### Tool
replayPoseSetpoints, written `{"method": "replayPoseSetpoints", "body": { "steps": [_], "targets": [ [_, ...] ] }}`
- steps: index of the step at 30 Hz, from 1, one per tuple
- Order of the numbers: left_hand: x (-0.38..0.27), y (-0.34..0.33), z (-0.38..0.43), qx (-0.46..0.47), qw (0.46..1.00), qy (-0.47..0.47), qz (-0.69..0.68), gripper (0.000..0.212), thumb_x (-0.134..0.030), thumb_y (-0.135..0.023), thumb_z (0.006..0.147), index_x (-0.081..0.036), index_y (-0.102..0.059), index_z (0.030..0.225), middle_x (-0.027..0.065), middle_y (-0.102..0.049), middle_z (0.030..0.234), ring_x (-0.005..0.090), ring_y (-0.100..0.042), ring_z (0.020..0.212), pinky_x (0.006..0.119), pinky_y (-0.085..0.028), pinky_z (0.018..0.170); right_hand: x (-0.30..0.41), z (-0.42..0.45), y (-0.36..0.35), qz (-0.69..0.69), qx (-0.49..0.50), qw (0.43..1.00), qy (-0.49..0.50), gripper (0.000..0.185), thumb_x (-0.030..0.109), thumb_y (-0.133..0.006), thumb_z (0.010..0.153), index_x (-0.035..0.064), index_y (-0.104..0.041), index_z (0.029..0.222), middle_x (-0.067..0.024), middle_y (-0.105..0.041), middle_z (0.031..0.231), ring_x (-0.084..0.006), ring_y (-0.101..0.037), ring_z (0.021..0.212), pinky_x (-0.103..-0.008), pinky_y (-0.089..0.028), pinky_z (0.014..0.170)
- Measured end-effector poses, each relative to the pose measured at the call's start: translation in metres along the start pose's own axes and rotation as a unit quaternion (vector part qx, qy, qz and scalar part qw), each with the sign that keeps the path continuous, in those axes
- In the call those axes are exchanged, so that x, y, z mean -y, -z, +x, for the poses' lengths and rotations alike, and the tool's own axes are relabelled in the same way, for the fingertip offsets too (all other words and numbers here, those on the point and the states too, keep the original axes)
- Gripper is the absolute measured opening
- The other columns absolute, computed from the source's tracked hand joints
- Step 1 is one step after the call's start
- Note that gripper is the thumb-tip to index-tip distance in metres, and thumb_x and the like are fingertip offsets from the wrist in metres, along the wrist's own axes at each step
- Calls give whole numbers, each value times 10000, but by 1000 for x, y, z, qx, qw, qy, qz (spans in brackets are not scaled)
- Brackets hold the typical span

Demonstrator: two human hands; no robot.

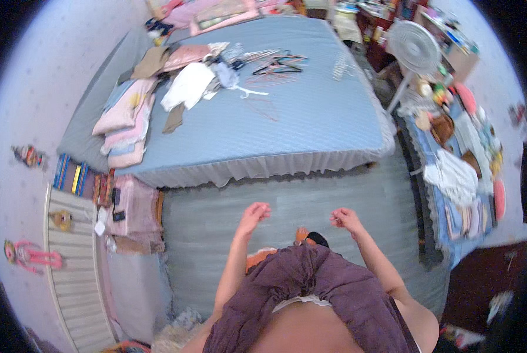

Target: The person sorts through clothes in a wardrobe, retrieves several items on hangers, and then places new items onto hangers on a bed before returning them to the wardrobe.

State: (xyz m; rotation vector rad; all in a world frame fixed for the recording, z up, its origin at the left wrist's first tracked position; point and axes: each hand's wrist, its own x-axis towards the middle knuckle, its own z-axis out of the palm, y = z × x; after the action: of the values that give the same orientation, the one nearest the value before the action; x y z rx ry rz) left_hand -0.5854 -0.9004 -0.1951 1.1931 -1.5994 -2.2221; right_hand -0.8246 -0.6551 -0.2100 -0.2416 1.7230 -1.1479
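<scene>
Both hands hang in the air over the grey floor (290, 198), on the near side of the bed. My left hand (253, 217) has loosely bent fingers with nothing in them. Likewise my right hand (347, 220) holds nothing, its fingers half curled and apart. Beyond them is a bed with a blue quilted cover (263, 132). On it lie a white garment (189, 86), several clothes hangers (281, 66), a white hanger (254, 92) and a brown cloth piece (174, 119). Folded pink bedding (124, 114) is stacked at the bed's left side.
A white standing fan (413, 46) is at the far right. Along the right wall, a blue-covered bench (431, 176) carries a white garment (453, 176), folded cloths (466, 218) and soft toys. At left, a pink-covered bedside table (135, 207) stands beside a white radiator (76, 264).
</scene>
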Motion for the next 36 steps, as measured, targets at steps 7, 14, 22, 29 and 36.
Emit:
{"method": "replayPoseSetpoints", "body": {
  "steps": [7,14,22,29,36],
  "targets": [
    [12,87,-10,-237,965,-23,-111,289,-270,-502,878,-58,-550,1068,59,-603,962,118,-575,836,247,-448,724,118,152,-53,-220,116,958,146,241,254,-542,825,17,-582,837,-47,-611,723,-112,-581,627,-264,-468,572],
    [24,184,-1,-405,892,41,-199,237,-236,-527,860,-56,-563,1010,42,-611,885,102,-576,749,221,-453,642,176,219,-205,-213,264,929,145,206,208,-507,848,26,-574,919,-38,-613,783,-107,-580,663,-257,-470,625],
    [-49,266,86,-344,927,-14,-152,257,-239,-505,872,-44,-554,1032,61,-614,903,121,-580,777,236,-451,673,186,280,-293,-430,318,823,195,191,147,-516,831,46,-556,987,-39,-613,862,-107,-563,724,-251,-451,645],
    [-89,297,148,-297,938,3,-182,259,-222,-525,866,-27,-559,1034,27,-602,857,98,-551,747,220,-429,665,226,384,-351,-271,349,897,10,235,149,-534,823,31,-494,1023,-41,-600,830,-118,-570,691,-225,-460,625],
    [-85,339,164,-322,917,115,-208,274,-233,-517,868,-21,-554,1038,63,-613,881,127,-577,765,238,-442,688,274,549,-444,-227,310,923,-32,275,201,-526,827,62,-482,1060,-69,-610,855,-151,-597,648,-259,-464,542]
  ]
}}
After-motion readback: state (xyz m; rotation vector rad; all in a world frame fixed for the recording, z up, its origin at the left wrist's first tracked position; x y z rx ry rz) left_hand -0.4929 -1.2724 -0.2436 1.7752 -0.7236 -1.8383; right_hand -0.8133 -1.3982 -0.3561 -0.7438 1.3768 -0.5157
